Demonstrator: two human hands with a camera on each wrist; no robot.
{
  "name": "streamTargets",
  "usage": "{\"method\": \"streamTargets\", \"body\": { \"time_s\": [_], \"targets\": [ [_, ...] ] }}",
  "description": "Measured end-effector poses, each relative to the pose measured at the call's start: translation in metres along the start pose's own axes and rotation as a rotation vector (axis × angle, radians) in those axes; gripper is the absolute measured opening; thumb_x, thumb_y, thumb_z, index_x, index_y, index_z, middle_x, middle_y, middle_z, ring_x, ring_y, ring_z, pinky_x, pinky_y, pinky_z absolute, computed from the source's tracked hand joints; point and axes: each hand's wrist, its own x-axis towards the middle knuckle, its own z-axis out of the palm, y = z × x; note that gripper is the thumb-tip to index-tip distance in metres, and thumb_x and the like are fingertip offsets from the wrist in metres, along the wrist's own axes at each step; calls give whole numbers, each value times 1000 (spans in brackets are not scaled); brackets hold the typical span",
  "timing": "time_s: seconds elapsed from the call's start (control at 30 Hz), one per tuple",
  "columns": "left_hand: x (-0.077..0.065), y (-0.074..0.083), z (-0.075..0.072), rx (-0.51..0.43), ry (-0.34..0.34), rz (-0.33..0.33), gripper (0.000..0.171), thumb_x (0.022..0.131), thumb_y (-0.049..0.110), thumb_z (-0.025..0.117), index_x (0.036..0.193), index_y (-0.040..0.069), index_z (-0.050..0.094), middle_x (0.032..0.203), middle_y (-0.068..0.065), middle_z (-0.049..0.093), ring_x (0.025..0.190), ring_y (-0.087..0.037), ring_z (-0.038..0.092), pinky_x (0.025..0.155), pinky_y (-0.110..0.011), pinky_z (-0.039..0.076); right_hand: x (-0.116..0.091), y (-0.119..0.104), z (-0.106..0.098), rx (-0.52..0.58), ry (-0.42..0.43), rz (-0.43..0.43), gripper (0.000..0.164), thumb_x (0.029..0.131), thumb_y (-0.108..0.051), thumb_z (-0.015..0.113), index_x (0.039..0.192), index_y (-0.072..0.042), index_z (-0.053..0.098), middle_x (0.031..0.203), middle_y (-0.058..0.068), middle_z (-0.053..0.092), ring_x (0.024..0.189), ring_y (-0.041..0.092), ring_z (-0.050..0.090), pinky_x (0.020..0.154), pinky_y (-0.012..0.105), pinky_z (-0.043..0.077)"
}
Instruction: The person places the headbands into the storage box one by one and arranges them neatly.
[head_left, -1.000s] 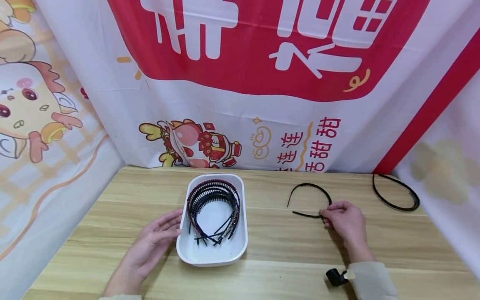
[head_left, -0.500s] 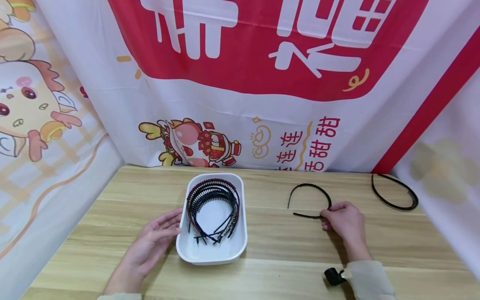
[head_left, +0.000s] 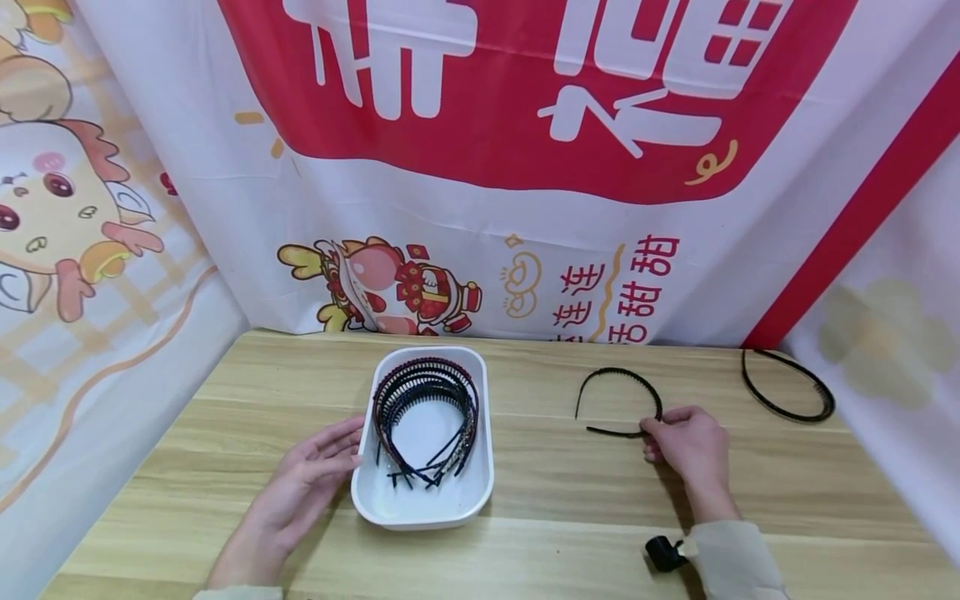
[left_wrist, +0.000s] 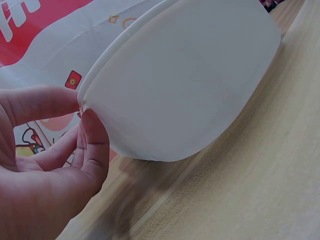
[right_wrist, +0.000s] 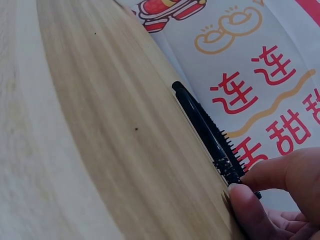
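My right hand [head_left: 688,443] pinches one arm of a thin black toothed headband [head_left: 625,371] between thumb and fingers. In the right wrist view, this headband [right_wrist: 202,122] appears edge-on close over the table, and pale specks show near my fingertips. My left hand [head_left: 311,483] holds the left rim of a white plastic tub [head_left: 442,512], thumb and curled fingers at its edge. The left wrist view shows that rim between the digits of my hand [left_wrist: 55,165], with the outer wall of the tub [left_wrist: 185,85] beside them. Several toothed headbands [head_left: 427,392] lie nested inside the tub.
Another black headband [head_left: 791,408] leans at the back right corner, by the hanging cloth. The wooden table [head_left: 570,500] meets a red and white printed cloth [head_left: 480,208] along its far edge. A small black device [head_left: 663,553] sits by my right sleeve [head_left: 738,560].
My right hand and the pinched headband have barely moved. My left hand stays at the rim of the tub, which has not moved.
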Motion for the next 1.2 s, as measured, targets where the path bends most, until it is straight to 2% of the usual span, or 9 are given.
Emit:
{"method": "streamTargets", "body": {
  "time_s": [0.3,0.93,1.2],
  "targets": [
    [-1,2,1,23,0,-12,63,97,-5,63,157,0,45,128,6,69,121,-11,65,108,-23,55,-1,1,2,-13,21,-1,41,91,-16,71,120,9,58,64,4,74,51,12,72,54,28,63],
    [-1,-1,0,-7,2,9,53,97,-7,62,147,8,57,125,5,71,119,-11,66,106,-23,56,-3,0,0,7,23,-14,39,91,-17,71,119,9,59,65,4,75,52,13,73,55,27,63],
    [-1,1,1,12,10,-11,59,97,-6,63,154,2,49,128,4,69,121,-12,65,107,-23,56,-5,-1,0,9,28,-15,40,91,-17,71,121,8,60,71,4,77,54,13,74,57,25,63]
  ]
}}
